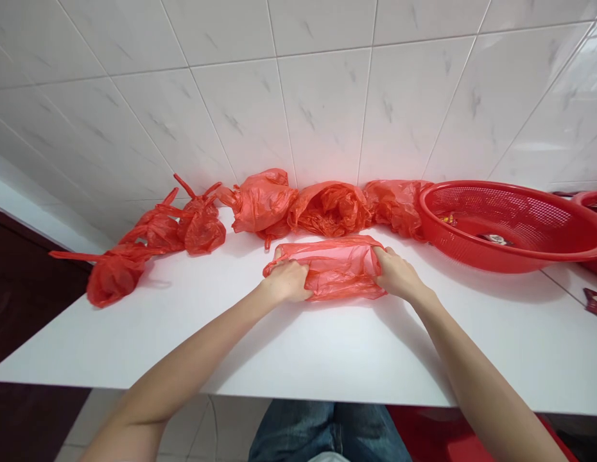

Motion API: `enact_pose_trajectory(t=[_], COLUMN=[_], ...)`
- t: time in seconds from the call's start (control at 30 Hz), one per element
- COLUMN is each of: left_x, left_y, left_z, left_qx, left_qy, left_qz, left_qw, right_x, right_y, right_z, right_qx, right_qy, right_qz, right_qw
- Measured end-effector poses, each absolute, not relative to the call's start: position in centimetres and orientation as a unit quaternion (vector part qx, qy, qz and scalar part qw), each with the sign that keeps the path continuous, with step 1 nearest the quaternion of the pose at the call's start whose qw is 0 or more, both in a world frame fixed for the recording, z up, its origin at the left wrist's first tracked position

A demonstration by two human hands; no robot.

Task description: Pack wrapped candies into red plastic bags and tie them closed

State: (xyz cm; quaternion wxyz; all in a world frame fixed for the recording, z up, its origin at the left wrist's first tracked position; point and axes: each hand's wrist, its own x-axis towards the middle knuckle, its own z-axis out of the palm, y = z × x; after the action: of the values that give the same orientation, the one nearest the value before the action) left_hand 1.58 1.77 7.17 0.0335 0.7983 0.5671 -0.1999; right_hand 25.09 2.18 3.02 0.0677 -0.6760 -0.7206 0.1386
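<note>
A thin red plastic bag [334, 268] lies flattened on the white table [221, 340], directly in front of me. My left hand [286, 281] grips its left side, and my right hand [397, 273] holds its right side, stretching the film between them. Further back, several red plastic bags [262, 202], knotted or bunched, stand in a row along the wall. The nearest of these lies just beyond my hands and does not touch them.
A large red mesh basket [505, 224] holding small packets sits at the right, with a second red basket [592, 205] behind it. A red packet [596, 301] lies by the right edge. White tiles [322, 109] rise behind the table.
</note>
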Motion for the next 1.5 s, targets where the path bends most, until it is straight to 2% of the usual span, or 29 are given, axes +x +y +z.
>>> enact_pose_trajectory(t=[0.1, 0.23, 0.3, 0.5, 0.57, 0.63, 0.73, 0.8, 0.97, 1.2, 1.33, 1.5], left_x=[2.2, 2.5, 2.3, 1.6, 1.5, 1.5, 1.3, 1.3, 1.9, 2.6, 1.3, 0.2], left_y=[1.3, 1.6, 2.1, 3.0, 2.9, 2.8, 2.7, 2.7, 2.0, -0.5, 0.4, 2.0], left_z=[7.0, 6.9, 6.7, 4.9, 4.7, 4.9, 5.8, 6.3, 6.5, 6.8, 5.4, 0.0], left_qx=[0.826, 0.868, 0.879, 0.88, 0.879, 0.867, 0.831, 0.817, 0.84, 0.95, 0.914, 0.856], left_qy=[0.54, 0.487, 0.463, 0.453, 0.459, 0.48, 0.525, 0.537, 0.496, 0.309, 0.378, 0.478], left_qz=[-0.159, -0.098, -0.109, -0.138, -0.123, -0.114, -0.137, -0.159, -0.176, 0.051, 0.134, 0.191], left_qw=[0.026, 0.016, 0.024, 0.041, 0.046, 0.068, 0.122, 0.138, 0.135, 0.004, -0.051, 0.047], right_x=[25.1, 25.6, 25.7, 25.3, 25.2, 25.2, 25.3, 25.3, 25.7, 28.4, 29.2, 29.6], right_y=[2.2, 3.0, 3.5, 3.6, 3.3, 3.0, 2.7, 2.7, 3.0, 3.9, 4.2, 3.4], right_z=[2.7, 1.7, 1.4, 1.9, 2.2, 2.3, 2.1, 1.9, 1.5, 1.2, 1.1, 2.1], right_qx=[-0.68, -0.662, -0.652, -0.614, -0.589, -0.593, -0.639, -0.662, -0.691, -0.678, -0.668, -0.62], right_qy=[-0.717, -0.705, -0.696, -0.697, -0.713, -0.73, -0.725, -0.71, -0.686, -0.688, -0.691, -0.71], right_qz=[0.133, 0.164, 0.18, 0.229, 0.26, 0.265, 0.231, 0.219, 0.204, 0.226, 0.233, 0.263], right_qw=[0.077, 0.194, 0.241, 0.292, 0.278, 0.213, 0.114, 0.1, 0.1, 0.13, 0.146, 0.205])
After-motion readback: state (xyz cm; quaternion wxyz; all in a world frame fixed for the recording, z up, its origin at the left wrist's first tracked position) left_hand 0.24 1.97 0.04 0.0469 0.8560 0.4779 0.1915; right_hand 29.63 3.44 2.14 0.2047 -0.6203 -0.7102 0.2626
